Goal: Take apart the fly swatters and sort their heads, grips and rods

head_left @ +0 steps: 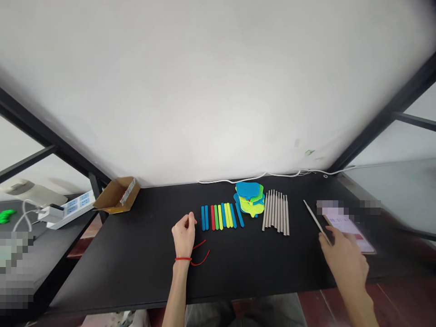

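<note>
My right hand (345, 260) is at the right of the black table, with thumb and forefinger on the lower end of a thin grey metal rod (313, 215) that slants up to the left. My left hand (184, 232) rests closed in a fist, with nothing visible in it; a red cord circles its wrist. Just right of that fist, coloured plastic handles (221, 217) in blue, red, green and yellow lie in a row. Beyond them is a pile of blue and yellow-green mesh pieces (250, 200), like fly swatter heads. Several more grey metal rods (276, 212) lie side by side.
A phone (361, 236) showing a timer lies under and beside my right hand. At the back left stands an open cardboard box (117, 195), near a white power strip (73, 210). A white cable (235, 181) runs along the wall; black frame posts rise at both sides.
</note>
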The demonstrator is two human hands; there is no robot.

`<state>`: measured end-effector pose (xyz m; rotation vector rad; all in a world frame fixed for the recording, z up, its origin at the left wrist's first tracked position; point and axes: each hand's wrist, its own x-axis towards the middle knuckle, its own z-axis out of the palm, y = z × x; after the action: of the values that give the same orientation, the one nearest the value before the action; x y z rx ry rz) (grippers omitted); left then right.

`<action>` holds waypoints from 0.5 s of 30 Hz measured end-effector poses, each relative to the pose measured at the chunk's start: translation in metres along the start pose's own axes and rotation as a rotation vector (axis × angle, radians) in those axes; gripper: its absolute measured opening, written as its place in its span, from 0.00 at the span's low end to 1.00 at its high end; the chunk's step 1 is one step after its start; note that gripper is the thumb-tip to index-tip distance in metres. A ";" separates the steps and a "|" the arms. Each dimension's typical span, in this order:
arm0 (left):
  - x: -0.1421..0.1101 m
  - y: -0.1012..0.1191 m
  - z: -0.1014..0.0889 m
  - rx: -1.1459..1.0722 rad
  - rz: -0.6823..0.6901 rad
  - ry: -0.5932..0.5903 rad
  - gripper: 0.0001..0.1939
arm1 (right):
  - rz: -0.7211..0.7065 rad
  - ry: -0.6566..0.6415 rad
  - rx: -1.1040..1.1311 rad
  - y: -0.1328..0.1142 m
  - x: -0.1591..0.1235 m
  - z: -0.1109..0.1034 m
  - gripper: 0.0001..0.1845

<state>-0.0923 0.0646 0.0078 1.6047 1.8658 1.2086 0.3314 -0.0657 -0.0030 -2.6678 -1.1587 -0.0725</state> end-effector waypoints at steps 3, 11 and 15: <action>0.001 -0.001 0.000 0.017 0.003 -0.004 0.24 | -0.006 -0.039 -0.010 0.000 -0.002 0.002 0.25; -0.001 -0.001 0.001 0.013 -0.024 -0.011 0.24 | -0.156 -0.058 0.158 -0.031 -0.007 0.013 0.17; -0.001 -0.002 0.001 0.018 -0.025 -0.011 0.24 | -0.200 -0.044 0.207 -0.054 -0.013 0.017 0.18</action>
<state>-0.0924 0.0645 0.0057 1.5901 1.8894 1.1735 0.2823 -0.0358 -0.0115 -2.3804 -1.3641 0.0686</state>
